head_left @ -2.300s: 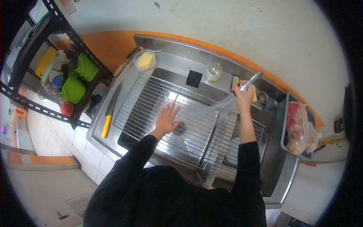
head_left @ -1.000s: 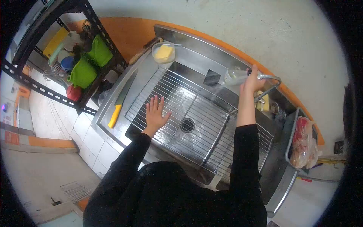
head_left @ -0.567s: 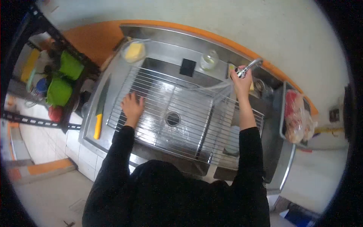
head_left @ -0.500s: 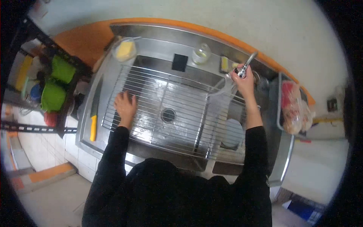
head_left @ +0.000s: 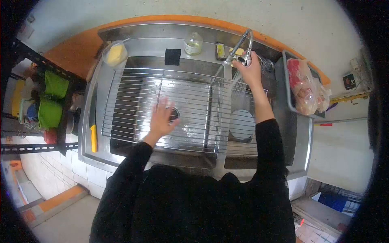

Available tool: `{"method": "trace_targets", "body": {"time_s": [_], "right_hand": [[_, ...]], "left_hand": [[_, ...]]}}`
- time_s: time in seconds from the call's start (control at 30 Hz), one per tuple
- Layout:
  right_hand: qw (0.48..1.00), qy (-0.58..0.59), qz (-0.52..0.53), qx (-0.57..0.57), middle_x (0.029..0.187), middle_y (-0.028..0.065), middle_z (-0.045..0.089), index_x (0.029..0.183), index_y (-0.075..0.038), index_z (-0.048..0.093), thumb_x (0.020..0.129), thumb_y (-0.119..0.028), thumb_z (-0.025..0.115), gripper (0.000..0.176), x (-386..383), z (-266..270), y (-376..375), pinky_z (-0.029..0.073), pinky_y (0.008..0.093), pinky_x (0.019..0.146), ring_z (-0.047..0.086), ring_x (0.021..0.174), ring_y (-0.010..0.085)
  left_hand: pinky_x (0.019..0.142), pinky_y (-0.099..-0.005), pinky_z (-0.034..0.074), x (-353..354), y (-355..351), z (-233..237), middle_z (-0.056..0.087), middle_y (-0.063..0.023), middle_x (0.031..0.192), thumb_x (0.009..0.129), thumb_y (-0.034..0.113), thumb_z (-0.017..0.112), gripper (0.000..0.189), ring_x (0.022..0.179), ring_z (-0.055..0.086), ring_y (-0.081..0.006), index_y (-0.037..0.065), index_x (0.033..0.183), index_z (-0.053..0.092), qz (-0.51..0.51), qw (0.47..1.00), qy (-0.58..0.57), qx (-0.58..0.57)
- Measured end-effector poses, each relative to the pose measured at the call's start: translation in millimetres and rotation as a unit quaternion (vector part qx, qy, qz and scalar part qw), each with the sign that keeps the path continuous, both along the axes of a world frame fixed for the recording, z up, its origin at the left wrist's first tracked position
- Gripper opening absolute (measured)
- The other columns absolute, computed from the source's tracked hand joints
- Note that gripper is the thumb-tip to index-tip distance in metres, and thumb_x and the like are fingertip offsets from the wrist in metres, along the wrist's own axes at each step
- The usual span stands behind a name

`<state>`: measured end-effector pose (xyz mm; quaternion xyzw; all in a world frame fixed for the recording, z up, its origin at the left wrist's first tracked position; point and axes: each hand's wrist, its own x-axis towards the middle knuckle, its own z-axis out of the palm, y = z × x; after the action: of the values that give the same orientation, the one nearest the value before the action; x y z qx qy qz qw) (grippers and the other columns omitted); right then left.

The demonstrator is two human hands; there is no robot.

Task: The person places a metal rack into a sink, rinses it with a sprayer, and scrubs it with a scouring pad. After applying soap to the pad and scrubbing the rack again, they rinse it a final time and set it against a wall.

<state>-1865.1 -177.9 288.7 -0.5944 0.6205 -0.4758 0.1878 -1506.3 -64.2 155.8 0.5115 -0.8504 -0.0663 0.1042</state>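
Observation:
A large wire rack [head_left: 194,87] lies across the double steel sink [head_left: 184,160]. My left hand [head_left: 162,119] is over the rack's middle, fingers spread and a little blurred, near the drain [head_left: 174,114]. At the back right, my right hand [head_left: 250,72] is wrapped around the head of the faucet [head_left: 239,45]. A thin stream of water [head_left: 234,84] falls from it onto the rack's right part. Below the rack in the right basin rests a round pale plate or lid [head_left: 242,124].
On the left ledge lies a yellow-handled knife [head_left: 94,137]. Along the back stand a bowl with a yellow sponge [head_left: 116,53], a black cloth square [head_left: 172,57] and a glass jar [head_left: 193,43]. A grey bin [head_left: 289,87] with bagged items is at right, a black shelf [head_left: 65,121] at left.
My left hand has moved right along the rack, from its left end to the middle. My right hand and the faucet head have shifted left relative to the rack.

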Motion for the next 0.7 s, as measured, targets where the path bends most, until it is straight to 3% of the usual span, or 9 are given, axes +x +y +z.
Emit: {"method": "trace_targets", "body": {"time_s": [0.17, 0.23, 0.3, 0.37, 0.4, 0.43, 0.47, 0.53, 0.7], "right_hand": [[0.990, -0.091, -0.007, -0.108, 0.097, 0.0081, 0.061, 0.113, -0.006, 0.049, 0.066, -0.016, 0.081, 0.058, 9, -13, 22, 0.049, 0.0334, 0.080, 0.060, 0.087, 0.0201], [0.965, -0.236, -0.001, 0.110, 0.106, 0.0101, 0.058, 0.120, -0.005, 0.048, 0.077, -0.012, 0.072, 0.049, -5, -60, 31, 0.048, 0.0281, 0.083, 0.057, 0.097, 0.0202], [0.817, -0.524, 0.001, 0.239, 0.090, 0.0040, 0.057, 0.111, -0.008, 0.052, 0.085, -0.014, 0.065, 0.030, -2, -89, 58, 0.045, 0.0240, 0.066, 0.054, 0.079, 0.0147], [0.736, -0.617, 0.040, 0.277, 0.072, -0.0022, 0.054, 0.098, -0.011, 0.057, 0.090, -0.018, 0.061, 0.012, -17, -133, 81, 0.041, 0.0222, 0.049, 0.051, 0.060, 0.0093], [0.744, -0.589, 0.090, 0.303, 0.070, -0.0025, 0.054, 0.095, -0.011, 0.059, 0.091, -0.018, 0.060, 0.009, -26, -150, 96, 0.041, 0.0226, 0.048, 0.050, 0.059, 0.0090], [0.895, -0.362, 0.000, 0.262, 0.072, -0.0004, 0.055, 0.097, -0.010, 0.058, 0.090, -0.019, 0.061, 0.012, -25, -191, 104, 0.043, 0.0260, 0.052, 0.053, 0.062, 0.0122], [0.970, -0.105, -0.092, 0.198, 0.075, 0.0017, 0.057, 0.099, -0.009, 0.058, 0.089, -0.019, 0.061, 0.015, -24, -223, 113, 0.046, 0.0294, 0.057, 0.055, 0.066, 0.0153], [0.975, 0.203, -0.072, 0.050, 0.085, 0.0068, 0.059, 0.103, -0.009, 0.058, 0.085, -0.022, 0.064, 0.023, -3, -161, 168, 0.047, 0.0381, 0.070, 0.057, 0.080, 0.0244], [0.927, 0.300, 0.069, 0.214, 0.143, 0.0128, 0.034, 0.130, -0.014, 0.049, 0.068, -0.034, 0.076, 0.070, 10, -100, 270, 0.020, 0.0582, 0.107, 0.027, 0.135, 0.0332]], "left_hand": [[0.112, -0.0529, 0.014, -53, 35, -7, 0.019, -0.0167, 0.152, 0.084, 0.061, 0.047, 0.078, 0.141, 0.018, -0.0354, 0.018, 0.146, 0.028, -0.135, 0.989, 0.059, 0.015], [0.112, -0.0535, 0.013, -56, 36, 0, 0.019, -0.0154, 0.153, 0.082, 0.063, 0.047, 0.080, 0.141, 0.018, -0.0348, 0.019, 0.146, 0.028, -0.172, 0.984, 0.046, 0.022], [0.112, -0.0542, 0.012, -54, 36, 15, 0.020, -0.0134, 0.153, 0.081, 0.066, 0.048, 0.082, 0.141, 0.018, -0.0337, 0.020, 0.146, 0.029, -0.212, 0.976, 0.005, 0.043], [0.112, -0.0550, 0.011, -53, 38, 16, 0.018, -0.0112, 0.154, 0.078, 0.066, 0.051, 0.086, 0.141, 0.016, -0.0331, 0.021, 0.146, 0.027, -0.331, 0.940, 0.008, 0.079], [0.112, -0.0555, 0.010, -52, 38, 18, 0.018, -0.0101, 0.154, 0.076, 0.067, 0.052, 0.087, 0.142, 0.015, -0.0328, 0.022, 0.147, 0.026, -0.389, 0.916, 0.008, 0.096], [0.112, -0.0556, 0.010, -52, 41, 20, 0.018, -0.0093, 0.154, 0.076, 0.063, 0.055, 0.087, 0.142, 0.015, -0.0329, 0.022, 0.147, 0.025, -0.379, 0.920, 0.002, 0.097], [0.112, -0.0557, 0.010, -52, 47, 21, 0.017, -0.0085, 0.154, 0.076, 0.059, 0.058, 0.088, 0.142, 0.015, -0.0329, 0.022, 0.147, 0.023, -0.370, 0.924, -0.004, 0.095], [0.112, -0.0563, 0.011, -50, 63, 21, 0.016, -0.0084, 0.155, 0.076, 0.046, 0.063, 0.087, 0.142, 0.015, -0.0334, 0.023, 0.148, 0.021, -0.326, 0.941, -0.051, 0.077], [0.111, -0.0580, 0.016, -19, 101, 0, 0.013, -0.0145, 0.154, 0.076, 0.005, 0.059, 0.085, 0.142, 0.015, -0.0336, 0.022, 0.148, 0.018, -0.156, 0.966, -0.207, 0.001]]}}
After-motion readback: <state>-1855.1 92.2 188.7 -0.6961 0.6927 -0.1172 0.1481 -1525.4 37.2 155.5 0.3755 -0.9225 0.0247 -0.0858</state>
